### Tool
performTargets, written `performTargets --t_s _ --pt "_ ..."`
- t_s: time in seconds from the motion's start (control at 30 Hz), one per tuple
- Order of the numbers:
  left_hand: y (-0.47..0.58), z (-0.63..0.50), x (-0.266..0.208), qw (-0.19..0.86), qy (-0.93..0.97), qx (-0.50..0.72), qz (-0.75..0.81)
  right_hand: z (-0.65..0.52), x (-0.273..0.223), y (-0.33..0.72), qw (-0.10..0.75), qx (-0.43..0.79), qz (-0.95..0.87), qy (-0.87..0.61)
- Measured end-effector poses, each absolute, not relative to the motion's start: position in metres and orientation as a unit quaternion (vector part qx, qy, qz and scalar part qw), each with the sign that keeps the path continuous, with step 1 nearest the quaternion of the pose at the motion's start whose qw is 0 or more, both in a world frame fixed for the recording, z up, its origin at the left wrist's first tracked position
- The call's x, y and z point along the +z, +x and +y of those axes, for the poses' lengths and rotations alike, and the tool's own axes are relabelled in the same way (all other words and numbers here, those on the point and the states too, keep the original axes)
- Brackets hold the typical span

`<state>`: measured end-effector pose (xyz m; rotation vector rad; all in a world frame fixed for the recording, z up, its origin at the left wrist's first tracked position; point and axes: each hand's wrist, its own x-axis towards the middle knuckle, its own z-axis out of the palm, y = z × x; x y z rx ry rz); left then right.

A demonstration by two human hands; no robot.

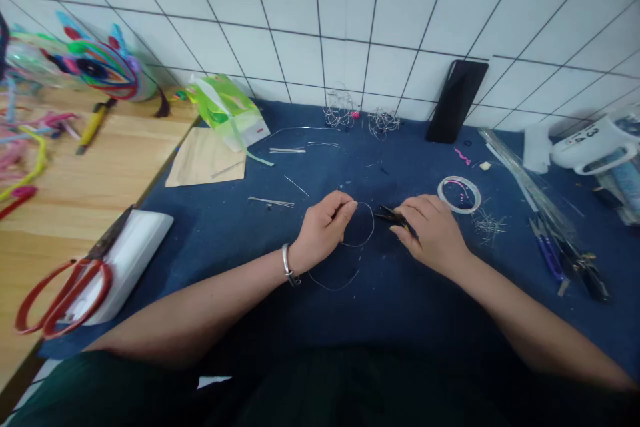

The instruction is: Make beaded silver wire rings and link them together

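Between the thumb and fingers of my left hand [326,223] is a thin wire [373,225], bent into a loop that hangs out to the right. My right hand [431,230] is closed around small black pliers [391,215], whose jaws point left toward the loop, a short gap away from it. Most of the pliers' handles are hidden in my palm. Another curved wire [334,289] lies on the dark blue cloth [380,320] below my hands. Short straight wires [271,202] rest to the left of my left hand.
Red-handled scissors [65,300] lie on a white box at left. Tangled wire [340,113] and a black phone [456,101] are by the tiled wall. At right are a wire coil [459,195], purple-handled pliers [549,250] and a white mug [595,143].
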<state>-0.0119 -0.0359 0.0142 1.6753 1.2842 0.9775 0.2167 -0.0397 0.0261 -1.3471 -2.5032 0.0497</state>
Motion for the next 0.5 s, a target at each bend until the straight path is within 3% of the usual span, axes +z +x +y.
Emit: performTargets --t_s 0.2,0.5 --pt "-0.01 -0.046 0.02 0.41 0.675 0.386 0.477 -0.045 0.037 0.186 0.247 0.217 -0.814 -0.478" --pt "-0.012 -0.046 0.025 0.492 0.649 0.375 0.443 -0.042 0.044 0.169 0.301 0.131 -0.815 -0.477"
